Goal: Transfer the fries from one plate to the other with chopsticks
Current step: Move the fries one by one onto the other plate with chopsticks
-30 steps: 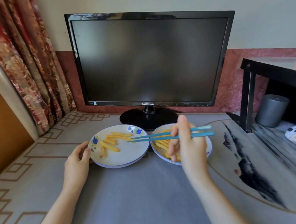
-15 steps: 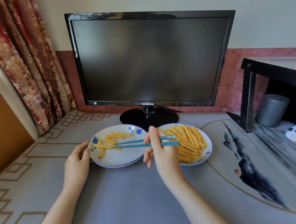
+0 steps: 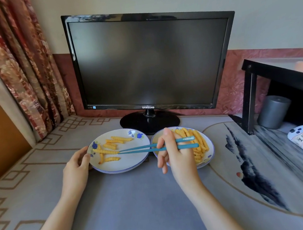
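Depositing step, by my reading: the right hand [image 3: 177, 155] grasps the teal chopsticks [image 3: 150, 147], pinched between thumb and fingers. It reaches across from above the right plate [image 3: 212, 152] so that the tips lie over the left plate [image 3: 123, 167]. The tips meet at the right end of one crinkle-cut fry [image 3: 106, 151], which lies low on the plate and crosses another fry. Cannot tell whether the tips clamp that fry or only touch it; the two sticks run nearly parallel with a thin gap between them.

Left hand [image 3: 77, 165]: thumb on the rim of the left plate, fingers curled at its edge, gripping it steady.

Location of the goods: the pile of fries [image 3: 199, 143] sits on the right plate, partly hidden behind the right hand. A handful of loose fries lie on the left plate, toward its far and left side. Both plates rest on the grey surface [image 3: 137, 200], rims just beside each other, in front of a dark monitor [image 3: 150, 62].

Progress, judged: early; most fries are on the right plate, so the transfer runs right to left.

Next move calls for: parting the tips so the fry lies free and lifting clear without dragging it. Then swing back over the pile and take a single top fry near its middle, so it does not pivot.
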A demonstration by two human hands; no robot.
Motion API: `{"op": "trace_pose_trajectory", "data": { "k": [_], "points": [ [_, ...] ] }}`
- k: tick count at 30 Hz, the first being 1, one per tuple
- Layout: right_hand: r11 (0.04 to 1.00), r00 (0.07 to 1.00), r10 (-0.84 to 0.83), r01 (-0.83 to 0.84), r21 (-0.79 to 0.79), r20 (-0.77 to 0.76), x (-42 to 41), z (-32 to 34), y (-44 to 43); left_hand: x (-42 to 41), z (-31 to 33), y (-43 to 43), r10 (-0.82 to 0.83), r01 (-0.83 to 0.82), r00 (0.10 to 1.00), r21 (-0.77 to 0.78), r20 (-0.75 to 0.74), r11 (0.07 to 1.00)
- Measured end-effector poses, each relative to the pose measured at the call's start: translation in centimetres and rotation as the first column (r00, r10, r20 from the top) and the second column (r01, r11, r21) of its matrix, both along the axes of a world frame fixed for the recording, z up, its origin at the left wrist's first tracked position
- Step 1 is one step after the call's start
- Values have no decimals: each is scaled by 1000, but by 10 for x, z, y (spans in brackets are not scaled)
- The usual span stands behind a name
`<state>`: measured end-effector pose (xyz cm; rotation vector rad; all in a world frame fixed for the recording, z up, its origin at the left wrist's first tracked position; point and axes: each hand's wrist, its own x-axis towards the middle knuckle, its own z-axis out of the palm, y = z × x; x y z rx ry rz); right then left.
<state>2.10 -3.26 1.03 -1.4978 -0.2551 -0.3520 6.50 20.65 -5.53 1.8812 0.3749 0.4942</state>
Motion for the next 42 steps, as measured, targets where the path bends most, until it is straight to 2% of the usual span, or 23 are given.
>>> {"op": "trace_pose_trajectory", "data": {
  "k": [11, 19, 24, 26, 31, 35, 42],
  "points": [
    [964, 963, -266, 266, 4, 49, -18, 18, -87, 1, -1, 2, 3, -3, 1000, 17, -6, 1000],
    [960, 974, -217, 224, -169, 57, -18, 9, -86, -1, 0, -2, 4, -4, 1000, 18, 7, 1000],
    [909, 977, -197, 211, -360, 76, -21, 9, -69, -1, 1, -3, 8, -8, 1000, 9, 17, 1000],
    [894, 974, -212, 225, -388, 77, -21, 6, -64, -1, 2, -4, 8, -8, 1000, 8, 19, 1000],
    [938, 954, -298, 301, -173, 41, -23, 7, -62, -2, 2, -4, 8, -9, 1000, 19, 21, 1000],
    [938, 938, -345, 345, -22, 32, -21, 12, -73, -1, 2, -3, 12, -13, 1000, 33, 14, 999],
    [919, 922, -386, 384, 88, 11, -22, 17, -84, 0, 0, -1, 3, -4, 1000, 22, 7, 1000]
  ]
}}
